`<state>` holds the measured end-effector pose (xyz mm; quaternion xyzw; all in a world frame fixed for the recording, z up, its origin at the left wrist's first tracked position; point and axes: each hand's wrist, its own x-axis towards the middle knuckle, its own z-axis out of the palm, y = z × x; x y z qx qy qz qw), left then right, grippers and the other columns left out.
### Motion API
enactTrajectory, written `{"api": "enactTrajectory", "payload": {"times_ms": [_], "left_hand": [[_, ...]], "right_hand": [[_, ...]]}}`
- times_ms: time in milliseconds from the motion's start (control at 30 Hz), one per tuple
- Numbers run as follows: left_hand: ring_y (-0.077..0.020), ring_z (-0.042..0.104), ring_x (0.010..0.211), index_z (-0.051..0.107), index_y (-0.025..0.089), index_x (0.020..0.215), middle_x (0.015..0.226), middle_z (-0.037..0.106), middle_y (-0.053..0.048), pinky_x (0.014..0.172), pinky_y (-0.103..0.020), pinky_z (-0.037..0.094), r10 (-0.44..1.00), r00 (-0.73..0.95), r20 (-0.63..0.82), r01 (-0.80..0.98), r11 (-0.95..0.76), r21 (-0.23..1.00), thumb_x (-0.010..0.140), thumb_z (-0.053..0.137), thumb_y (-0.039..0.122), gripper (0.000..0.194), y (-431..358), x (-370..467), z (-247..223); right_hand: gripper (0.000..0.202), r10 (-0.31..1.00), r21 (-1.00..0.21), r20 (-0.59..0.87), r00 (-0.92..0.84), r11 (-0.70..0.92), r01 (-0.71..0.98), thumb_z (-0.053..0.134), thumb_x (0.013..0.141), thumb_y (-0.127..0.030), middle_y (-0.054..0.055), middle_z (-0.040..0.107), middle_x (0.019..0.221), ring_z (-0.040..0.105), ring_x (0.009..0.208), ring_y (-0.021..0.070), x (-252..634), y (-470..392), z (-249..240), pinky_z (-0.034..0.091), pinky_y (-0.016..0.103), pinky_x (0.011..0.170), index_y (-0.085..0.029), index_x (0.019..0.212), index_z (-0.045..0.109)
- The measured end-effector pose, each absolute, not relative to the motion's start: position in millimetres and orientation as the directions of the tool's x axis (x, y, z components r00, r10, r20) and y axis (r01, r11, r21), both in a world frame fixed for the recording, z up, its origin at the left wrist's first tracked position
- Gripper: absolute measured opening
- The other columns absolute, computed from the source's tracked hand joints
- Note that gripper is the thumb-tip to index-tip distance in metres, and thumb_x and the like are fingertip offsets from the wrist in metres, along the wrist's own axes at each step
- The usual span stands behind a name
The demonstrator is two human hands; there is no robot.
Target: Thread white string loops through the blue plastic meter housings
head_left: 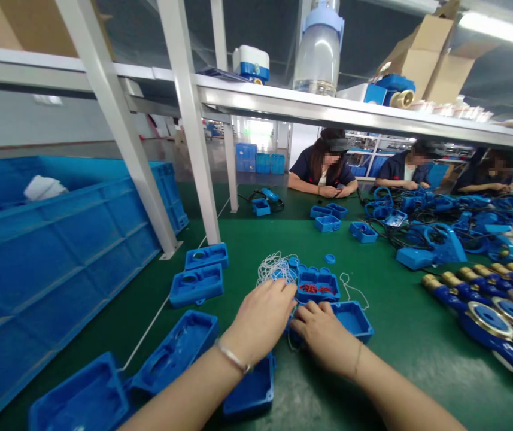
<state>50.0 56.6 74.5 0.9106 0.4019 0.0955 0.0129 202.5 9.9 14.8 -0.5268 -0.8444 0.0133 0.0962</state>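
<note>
My left hand (265,311) is closed, its fingertips bent down beside a tangle of white cord (276,268). Close by on the right, my right hand (325,335) has its fingers curled inward, and a bit of blue plastic and white cord shows below them. What either hand pinches is hidden behind the fingers. Just beyond them stands a blue box (319,281) with red pieces (315,288) inside. An open blue housing (354,320) lies against the right hand, and another blue housing (251,386) is partly under my left forearm. Blue round caps (330,258) lie beyond.
More blue housings (173,353) line the left side, by a large blue crate (67,239) and shelf posts (193,120). Brass-ended blue water meters (485,323) and cabled blue parts (431,245) crowd the right. Co-workers (323,167) sit across the green table (400,383).
</note>
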Motion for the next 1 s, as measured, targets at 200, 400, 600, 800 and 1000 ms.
{"api": "enactTrajectory", "payload": {"times_ms": [200,400,600,800,1000], "left_hand": [[-0.0196,0.058,0.095,0.057,0.015,0.105,0.107,0.059,-0.007,0.084,-0.041,0.049,0.611,0.789,0.066,0.610,-0.791,0.036,0.089,0.054,0.032,0.023,151,149,71],[-0.0204,0.058,0.097,0.054,0.016,0.111,0.112,0.057,-0.008,0.082,-0.041,0.050,0.585,0.810,-0.027,0.586,-0.810,0.018,0.088,0.055,0.032,0.028,208,209,59],[-0.0206,0.058,0.097,0.054,0.016,0.111,0.113,0.056,-0.008,0.083,-0.041,0.050,0.565,0.816,-0.119,0.574,-0.818,0.048,0.088,0.055,0.033,0.028,234,243,57],[-0.0195,0.059,0.093,0.056,0.015,0.107,0.108,0.059,-0.007,0.081,-0.040,0.051,0.479,0.831,-0.282,0.525,-0.842,0.119,0.088,0.056,0.033,0.026,240,244,73],[-0.0182,0.060,0.089,0.059,0.015,0.099,0.101,0.061,-0.005,0.081,-0.038,0.051,0.335,0.834,-0.438,0.446,-0.878,0.176,0.087,0.057,0.033,0.022,204,211,72]], "right_hand": [[0.031,0.915,-0.256,0.175,-0.362,0.398,0.881,0.061,0.077,-0.025,0.012,0.056,0.110,0.047,0.102,0.0292,206,13,18,0.038,0.043,0.085,-0.017,0.107,0.057],[0.049,0.916,-0.567,0.225,-0.332,0.400,0.720,0.068,0.073,-0.029,0.000,0.059,0.112,0.055,0.099,0.0130,240,17,33,0.042,0.021,0.085,-0.024,0.118,0.050],[0.036,0.978,-0.874,0.194,-0.074,0.206,0.440,0.067,0.069,-0.022,-0.002,0.060,0.079,0.053,0.066,0.0119,290,26,35,0.041,0.021,0.059,-0.022,0.104,0.062],[0.036,0.925,-0.955,0.198,0.325,0.106,0.278,0.053,0.082,-0.038,0.001,0.058,0.078,0.053,0.067,0.0134,328,40,17,0.041,0.025,0.060,-0.017,0.111,0.050],[0.046,0.904,-0.975,0.191,0.383,0.130,0.179,0.056,0.080,-0.046,0.004,0.060,0.086,0.056,0.071,0.0149,324,44,12,0.043,0.026,0.061,-0.018,0.115,0.048]]}}
